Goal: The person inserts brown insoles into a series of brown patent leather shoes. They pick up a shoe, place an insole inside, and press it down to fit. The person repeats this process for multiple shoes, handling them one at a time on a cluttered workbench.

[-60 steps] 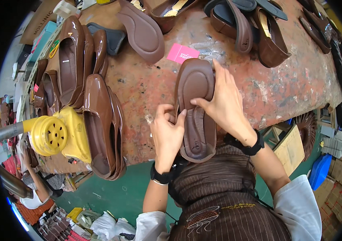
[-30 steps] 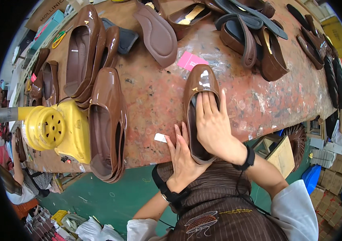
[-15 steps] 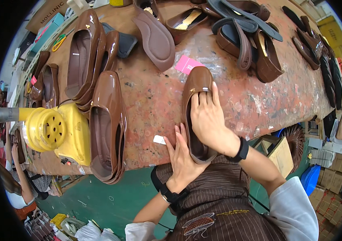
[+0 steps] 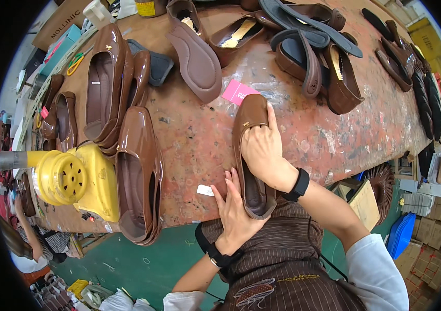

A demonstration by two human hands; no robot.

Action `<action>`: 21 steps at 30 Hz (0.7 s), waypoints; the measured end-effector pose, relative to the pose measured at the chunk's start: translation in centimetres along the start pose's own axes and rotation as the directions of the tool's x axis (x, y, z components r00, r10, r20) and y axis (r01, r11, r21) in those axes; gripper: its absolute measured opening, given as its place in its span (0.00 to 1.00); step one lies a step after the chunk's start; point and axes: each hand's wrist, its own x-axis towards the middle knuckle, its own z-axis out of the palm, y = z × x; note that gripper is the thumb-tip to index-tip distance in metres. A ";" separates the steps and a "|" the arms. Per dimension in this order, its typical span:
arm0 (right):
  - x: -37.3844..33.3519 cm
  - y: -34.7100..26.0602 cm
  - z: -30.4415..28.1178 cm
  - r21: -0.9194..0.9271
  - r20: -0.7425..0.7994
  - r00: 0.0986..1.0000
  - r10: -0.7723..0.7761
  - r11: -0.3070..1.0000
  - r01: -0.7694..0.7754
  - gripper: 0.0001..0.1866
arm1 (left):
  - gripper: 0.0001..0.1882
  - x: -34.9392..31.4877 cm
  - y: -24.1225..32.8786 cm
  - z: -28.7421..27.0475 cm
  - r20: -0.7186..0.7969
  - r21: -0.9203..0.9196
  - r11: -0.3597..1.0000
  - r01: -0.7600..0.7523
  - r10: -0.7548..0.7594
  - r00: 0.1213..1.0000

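Observation:
A glossy brown slip-on shoe (image 4: 252, 108) with a small gold ornament lies at the table's near edge, its toe pointing away from me. My right hand (image 4: 263, 151) reaches into its opening; most fingers disappear under the upper, while the index finger lies outside along the toe's right side. Around the left side of the heel, my left hand (image 4: 235, 207) steadies the shoe, fingers slightly spread along its wall. A small white slip (image 4: 205, 190) lies beside the left fingers. Just beyond the toe is a pink card (image 4: 236, 92).
Nested brown shoes (image 4: 138, 135) stand at the left beside a yellow machine housing (image 4: 96, 176). Mauve insoles (image 4: 195, 67), dark insoles (image 4: 311, 23) and more shoes (image 4: 345, 85) lie across the far side. A wooden box (image 4: 358, 199) sits below the right table edge.
My right fingers have gone deeper under the upper, and the index finger now reaches farther along the toe's outside. The left hand stays at the heel. The whole view has shifted slightly.

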 end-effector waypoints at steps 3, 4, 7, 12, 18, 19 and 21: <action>0.1 0.0 1.1 -0.083 -0.050 0.999 -0.021 0.996 0.017 0.12 | 0.72 0.2 0.2 0.1 0.005 0.028 1.000 -0.002 0.002 1.000; 0.2 0.3 0.8 -0.068 -0.010 0.999 -0.039 0.997 0.038 0.11 | 0.72 0.2 0.2 0.0 0.013 0.044 0.999 0.006 -0.006 1.000; -1.1 1.9 0.5 0.155 -0.324 0.930 -0.173 0.960 0.233 0.12 | 0.71 0.8 1.1 -1.0 0.053 0.056 0.996 0.066 -0.069 0.996; -6.6 6.8 -2.1 0.693 -0.370 0.925 -0.081 0.640 0.333 0.16 | 0.70 -0.5 1.1 -1.2 -0.054 -0.002 0.998 0.068 -0.068 0.996; -10.0 7.2 -0.6 0.947 0.164 0.947 0.274 0.226 -0.230 0.23 | 0.54 0.3 2.2 -1.5 -0.028 -0.047 0.995 0.089 -0.090 0.996; -10.3 6.2 0.1 0.961 0.183 0.959 0.214 0.166 -0.221 0.27 | 0.47 -0.6 1.4 -0.9 -0.027 -0.145 0.983 0.115 -0.120 0.992; -10.0 5.1 -0.2 0.966 0.164 0.985 0.061 0.191 -0.172 0.20 | 0.36 -0.7 1.4 -0.8 -0.031 -0.217 0.962 0.169 -0.179 0.983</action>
